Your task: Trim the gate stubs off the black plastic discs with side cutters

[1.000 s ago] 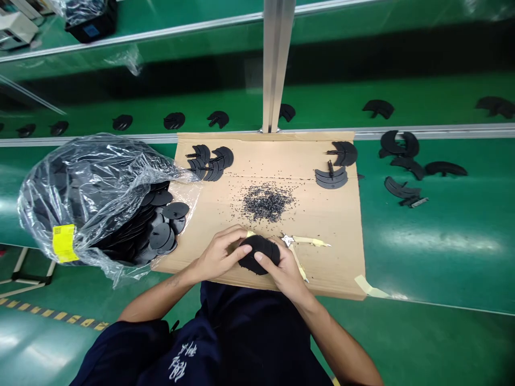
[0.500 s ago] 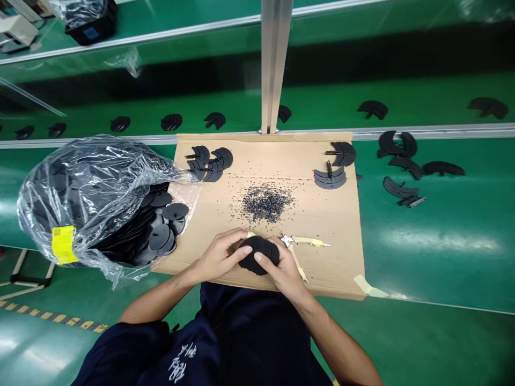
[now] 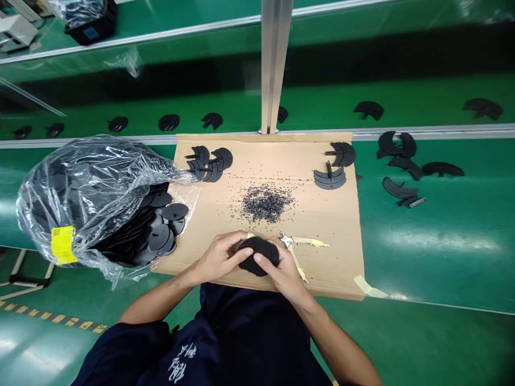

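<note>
Between both hands is a black plastic piece [image 3: 259,256], rounded and dark, held over the front of the cardboard sheet [image 3: 322,214]. My left hand [image 3: 225,256] grips its left side, the thumb lying on top. From the right, my right hand [image 3: 285,268] closes on the same piece, thumb pressed on its face. The fingers beneath are hidden. Nippers [image 3: 300,244] with pale yellow handles lie spread on the cardboard, close by my right hand. Farther back is a scattered heap of small black bits [image 3: 267,203].
A clear plastic bag [image 3: 92,171] of black discs [image 3: 161,236] spills onto the cardboard's left side. Curved black parts lie in groups at back left [image 3: 211,163] and back right [image 3: 336,166], others on the green table [image 3: 402,155]. A metal post [image 3: 276,64] rises behind.
The row of black parts on the strip behind the bench has shifted slightly left. Both hands keep their hold on the black plastic piece, almost unmoved.
</note>
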